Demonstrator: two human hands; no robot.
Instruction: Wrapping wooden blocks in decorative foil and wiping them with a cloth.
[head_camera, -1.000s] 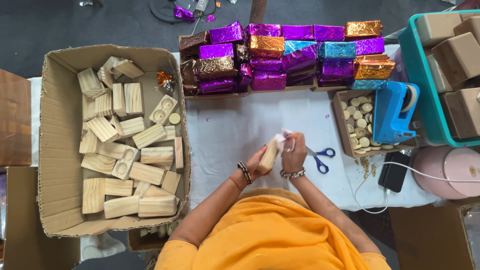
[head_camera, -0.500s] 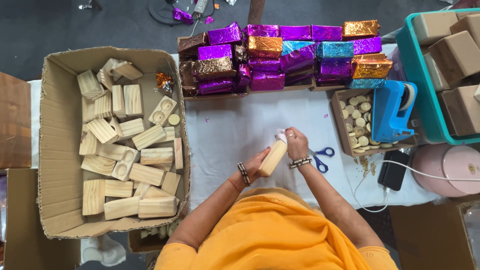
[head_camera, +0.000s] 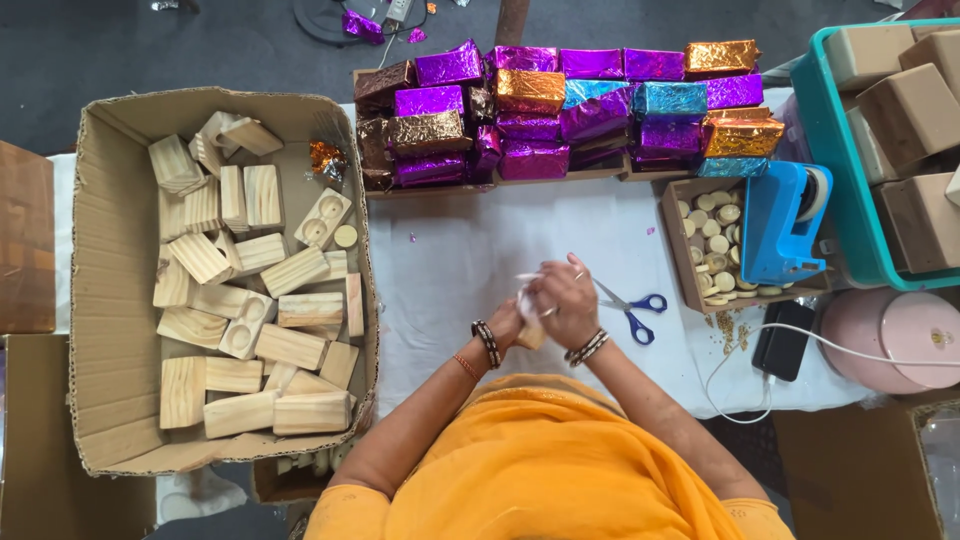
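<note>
Both my hands meet over the white table (head_camera: 450, 260) in front of me. My left hand (head_camera: 510, 322) grips a pale wooden block (head_camera: 530, 337) from below; most of it is hidden. My right hand (head_camera: 565, 300) lies over the block's top, pressing a scrap of white tissue (head_camera: 527, 290) against it. Blue-handled scissors (head_camera: 630, 310) rest on the cloth just right of my right hand.
A large cardboard box (head_camera: 100, 260) of wooden blocks stands at the left. Foil-wrapped blocks (head_camera: 560, 105) are stacked at the back. A small box of wooden discs (head_camera: 715, 245), a blue tape dispenser (head_camera: 785, 220), a teal crate (head_camera: 850, 190) and a phone (head_camera: 780, 340) are on the right.
My hands have drawn together; the right hand now covers the block, which showed more fully before. The block has tipped lower, toward me.
</note>
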